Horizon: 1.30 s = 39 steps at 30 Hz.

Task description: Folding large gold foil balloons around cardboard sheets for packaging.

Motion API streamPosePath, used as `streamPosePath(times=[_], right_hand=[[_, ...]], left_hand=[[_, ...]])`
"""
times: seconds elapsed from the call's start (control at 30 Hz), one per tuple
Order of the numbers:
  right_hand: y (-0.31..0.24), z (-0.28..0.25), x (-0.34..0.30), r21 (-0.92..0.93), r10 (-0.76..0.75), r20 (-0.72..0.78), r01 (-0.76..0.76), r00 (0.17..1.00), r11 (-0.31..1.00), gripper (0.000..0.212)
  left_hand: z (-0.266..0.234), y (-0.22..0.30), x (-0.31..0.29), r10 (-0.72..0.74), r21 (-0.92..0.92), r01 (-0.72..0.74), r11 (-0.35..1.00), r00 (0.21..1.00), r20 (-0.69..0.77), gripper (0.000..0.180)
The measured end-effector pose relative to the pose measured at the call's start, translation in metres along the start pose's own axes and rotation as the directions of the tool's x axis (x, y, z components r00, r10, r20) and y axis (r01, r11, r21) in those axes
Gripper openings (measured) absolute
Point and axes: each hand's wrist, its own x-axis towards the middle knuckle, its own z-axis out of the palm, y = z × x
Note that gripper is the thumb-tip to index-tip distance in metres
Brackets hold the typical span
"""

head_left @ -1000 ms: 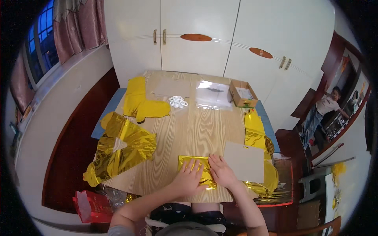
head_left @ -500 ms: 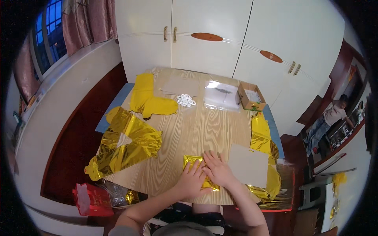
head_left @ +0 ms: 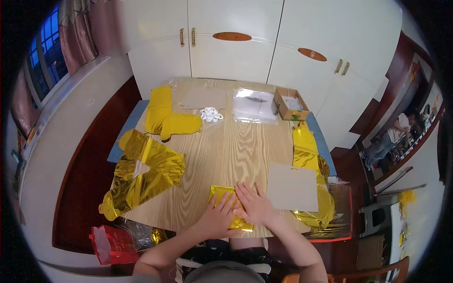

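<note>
A piece of shiny gold foil (head_left: 218,190), folded into a flat rectangle, lies at the near edge of the wooden table (head_left: 207,155). My left hand (head_left: 218,216) rests flat across its left and near part, fingers spread. Beside it, my right hand (head_left: 255,205) presses on the right part with outstretched fingers. The two hands almost meet and hide much of the foil. Just right of my right hand is a grey-beige card (head_left: 293,187) with a small hanging slot, lying partly over flat gold foil balloons (head_left: 304,146).
Further flat gold foil balloons (head_left: 148,165) cover the table's left side, with a matte yellow one (head_left: 158,111) behind. White rings (head_left: 211,114), a clear plastic sleeve (head_left: 255,106) and an open cardboard box (head_left: 291,104) stand at the back. Below left is a red bag (head_left: 113,244); a person (head_left: 396,132) is far right.
The whole view has shifted slightly, so the table appears further left. Both hands stay flat on the folded foil. The person in the background has leaned over.
</note>
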Motion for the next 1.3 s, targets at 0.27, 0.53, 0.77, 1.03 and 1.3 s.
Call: streamPosePath(times=[0.27,0.53,0.77,1.03,1.3], right_hand=[[-0.044,-0.008,-0.036,0.027,0.007,0.044,-0.008,0.999,1.0,0.08],[-0.016,-0.026,-0.065,0.678,-0.133,-0.039,0.124,0.99,0.725,0.081],[-0.031,-0.03,-0.084,0.998,0.219,0.01,-0.022,0.976,0.051,0.044],[-0.042,-0.036,-0.057,0.966,0.319,0.175,-0.1,0.932,-0.237,0.02],[-0.016,-0.043,-0.058,0.803,0.413,0.008,-0.252,0.911,0.541,0.056]], left_hand=[[0.013,0.032,-0.05,0.063,0.278,-0.05,0.959,0.997,-0.037,0.056],[-0.026,0.028,-0.071,-0.031,-0.357,0.023,0.934,0.999,-0.015,0.041],[-0.056,0.014,-0.071,-0.275,-0.836,0.369,-0.405,0.823,0.496,0.032],[-0.014,0.027,-0.07,-0.209,-0.517,0.23,-0.825,0.725,0.656,0.035],[-0.004,0.031,-0.074,-0.307,-0.559,0.203,-0.804,0.663,0.683,0.036]])
